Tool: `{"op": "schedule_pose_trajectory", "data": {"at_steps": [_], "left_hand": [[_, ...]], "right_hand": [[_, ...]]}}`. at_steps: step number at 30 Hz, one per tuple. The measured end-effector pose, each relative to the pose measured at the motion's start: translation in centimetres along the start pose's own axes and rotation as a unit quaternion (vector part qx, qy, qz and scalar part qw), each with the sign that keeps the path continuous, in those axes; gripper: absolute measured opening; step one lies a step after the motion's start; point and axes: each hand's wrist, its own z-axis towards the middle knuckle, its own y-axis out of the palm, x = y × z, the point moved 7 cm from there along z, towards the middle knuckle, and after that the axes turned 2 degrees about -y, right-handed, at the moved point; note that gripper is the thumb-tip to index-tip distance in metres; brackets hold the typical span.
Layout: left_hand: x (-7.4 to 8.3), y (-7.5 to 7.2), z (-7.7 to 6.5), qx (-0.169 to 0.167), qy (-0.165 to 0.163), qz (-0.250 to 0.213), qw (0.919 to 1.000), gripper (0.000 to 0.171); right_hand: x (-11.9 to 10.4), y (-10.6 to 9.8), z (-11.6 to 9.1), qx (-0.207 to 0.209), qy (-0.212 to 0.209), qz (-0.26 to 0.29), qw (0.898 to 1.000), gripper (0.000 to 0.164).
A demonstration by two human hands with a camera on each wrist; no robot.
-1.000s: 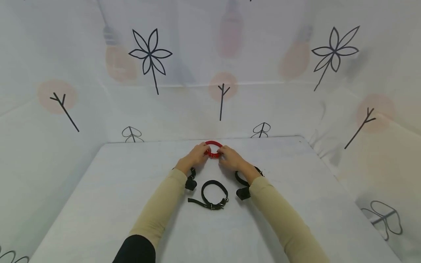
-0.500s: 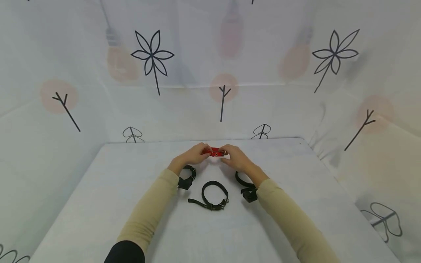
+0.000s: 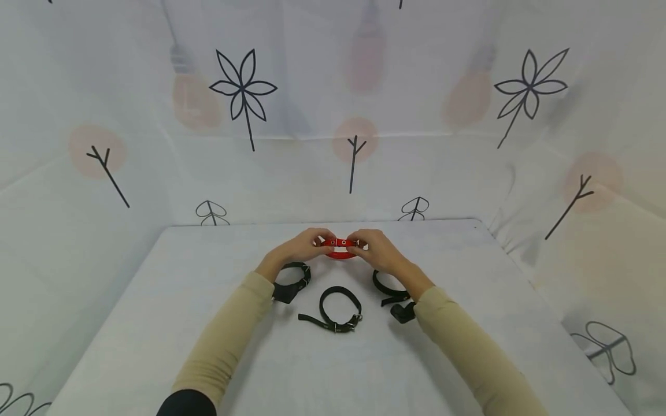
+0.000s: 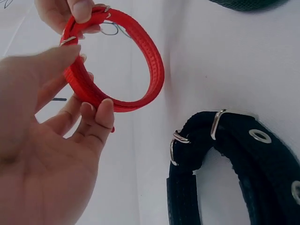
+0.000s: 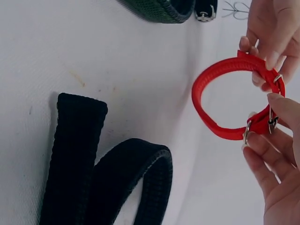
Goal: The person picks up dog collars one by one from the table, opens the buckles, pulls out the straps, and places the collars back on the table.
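Both hands hold a red collar above the far part of the table, its strap closed into a ring. My left hand pinches its left side. In the left wrist view, the fingertips press on the outside of the red band. My right hand pinches the opposite side. The right wrist view shows that thumb beside the metal buckle, with fingers under the band near a metal ring. The buckled stretch is uppermost in the head view, and the rest of the loop hangs below.
A dark green collar lies coiled mid-table, its tail pointing left. One black collar lies under my left wrist, another black collar by my right forearm. A patterned cloth hangs behind the white table.
The red collar has tipped, so its buckled stretch now lies above the rest of the loop. Both forearms have shifted outward, showing more of the side collars.
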Motion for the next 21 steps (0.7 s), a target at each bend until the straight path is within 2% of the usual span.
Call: {"op": "schedule_pose_trajectory", "data": {"at_steps": [5,10,14,21], "left_hand": [[0.1,-0.5,-0.5,0.043,0.011,0.000,0.9990,0.027],[0.3,-0.9,-1.1,0.065,0.022,0.001,0.9976,0.022],[0.5,-1.1,-1.5,0.068,0.028,-0.031,0.9968,0.019],[1.0,-1.1,-2.1,0.052,0.032,-0.102,0.9928,0.017]], "right_hand": [[-0.1,-0.3,-0.3,0.002,0.000,0.018,1.000,0.018],[-0.5,-0.6,-0.9,-0.009,0.005,0.053,0.999,0.019],[-1.1,-1.0,-1.4,-0.025,0.011,0.089,0.996,0.022],[-1.6,-1.6,-1.9,-0.039,0.020,0.127,0.991,0.027]]}}
